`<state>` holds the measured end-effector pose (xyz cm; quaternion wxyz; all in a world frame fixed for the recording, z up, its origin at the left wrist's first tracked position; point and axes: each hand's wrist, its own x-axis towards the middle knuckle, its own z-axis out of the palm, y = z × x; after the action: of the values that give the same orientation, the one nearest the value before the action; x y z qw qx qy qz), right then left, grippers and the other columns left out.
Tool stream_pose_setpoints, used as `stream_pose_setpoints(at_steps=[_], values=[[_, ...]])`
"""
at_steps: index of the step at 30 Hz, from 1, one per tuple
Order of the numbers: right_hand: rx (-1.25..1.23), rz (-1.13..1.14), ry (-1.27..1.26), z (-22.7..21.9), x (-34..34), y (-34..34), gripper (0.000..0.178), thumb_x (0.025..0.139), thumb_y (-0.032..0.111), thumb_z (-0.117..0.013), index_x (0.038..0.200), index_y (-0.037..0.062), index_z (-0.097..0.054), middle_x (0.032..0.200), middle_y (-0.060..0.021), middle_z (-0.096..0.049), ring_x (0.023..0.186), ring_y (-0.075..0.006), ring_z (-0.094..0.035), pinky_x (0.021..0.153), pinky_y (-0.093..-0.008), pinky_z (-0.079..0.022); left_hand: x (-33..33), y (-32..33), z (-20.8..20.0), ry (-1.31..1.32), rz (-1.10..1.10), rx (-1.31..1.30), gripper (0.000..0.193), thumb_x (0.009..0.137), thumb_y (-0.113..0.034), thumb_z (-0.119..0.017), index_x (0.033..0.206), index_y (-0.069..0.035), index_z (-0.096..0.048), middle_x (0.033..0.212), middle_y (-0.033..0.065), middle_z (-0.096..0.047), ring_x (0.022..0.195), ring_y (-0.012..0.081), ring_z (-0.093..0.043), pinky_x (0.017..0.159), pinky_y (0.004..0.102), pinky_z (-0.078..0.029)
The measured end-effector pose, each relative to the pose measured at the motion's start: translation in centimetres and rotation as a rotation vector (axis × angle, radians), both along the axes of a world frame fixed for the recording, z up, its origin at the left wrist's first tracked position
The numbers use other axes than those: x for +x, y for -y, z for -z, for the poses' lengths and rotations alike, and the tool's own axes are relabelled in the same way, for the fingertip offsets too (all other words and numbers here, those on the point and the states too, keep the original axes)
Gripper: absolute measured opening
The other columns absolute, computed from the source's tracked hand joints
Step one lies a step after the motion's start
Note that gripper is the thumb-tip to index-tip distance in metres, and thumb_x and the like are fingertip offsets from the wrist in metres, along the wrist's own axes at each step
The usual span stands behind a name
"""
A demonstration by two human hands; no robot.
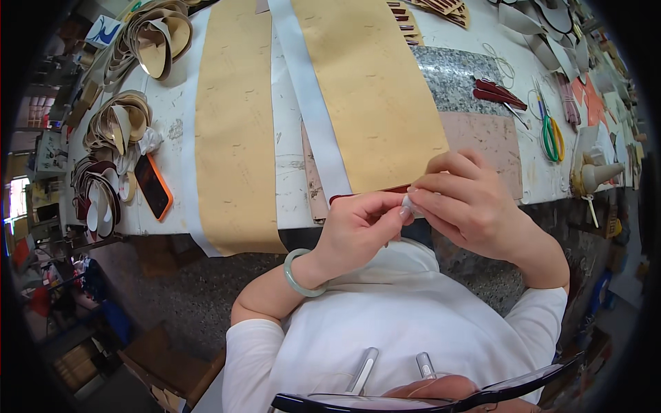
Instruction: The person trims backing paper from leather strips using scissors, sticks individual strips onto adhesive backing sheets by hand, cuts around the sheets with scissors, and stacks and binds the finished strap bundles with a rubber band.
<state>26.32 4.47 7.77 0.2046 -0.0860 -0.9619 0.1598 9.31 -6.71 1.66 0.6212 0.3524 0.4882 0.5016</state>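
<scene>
Both hands meet at the table's near edge, fingertips pinched round a small white piece (407, 204) whose kind is too covered to tell. My left hand (358, 230), below a pale green bangle (296, 272), is closed on it from the left. From the right, my right hand (465, 203) closes on the same piece with bent fingers. Just beyond the hands lies a long tan sheet (375, 96) with a white side strip (310, 96). A dark red strip (344, 197) shows along its near end, partly hidden by my hands.
Another tan sheet (234, 124) hangs over the front edge at left. An orange-cased phone (153, 187) and bundles of curled strips (118, 124) lie farther left. At right are scissors (551, 138), dark red pieces (497, 93), a speckled stone slab (461, 72) and a cone-topped container (595, 177).
</scene>
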Motion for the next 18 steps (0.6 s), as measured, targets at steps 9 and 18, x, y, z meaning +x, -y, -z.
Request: stream_pose_setpoints(at_steps=[9,18], values=[[-0.284,0.372,-0.027,0.1,3.2,2.4,0.017,0.064,-0.004,-0.065,0.08,0.002,-0.064,0.067,-0.0058,-0.059,0.062,-0.0221,-0.055,0.056,-0.0315,-0.046,-0.2,0.5,-0.6,0.035,0.026,0.062,0.014,0.092,-0.005,-0.06,0.099,0.005,-0.068,0.077,0.0063,-0.068,0.059,0.0048,-0.056,0.051,0.0195,-0.047],[-0.39,0.709,0.187,-2.9,9.9,3.8,0.03,0.059,0.016,-0.084,0.075,0.003,-0.063,0.072,-0.0105,-0.06,0.072,-0.026,-0.06,0.061,-0.0331,-0.048,-4.2,0.4,-1.0,0.097,0.119,-0.23,0.013,0.09,-0.009,-0.063,0.094,0.002,-0.068,0.074,0.0031,-0.066,0.057,0.0036,-0.054,0.051,0.0191,-0.044]])
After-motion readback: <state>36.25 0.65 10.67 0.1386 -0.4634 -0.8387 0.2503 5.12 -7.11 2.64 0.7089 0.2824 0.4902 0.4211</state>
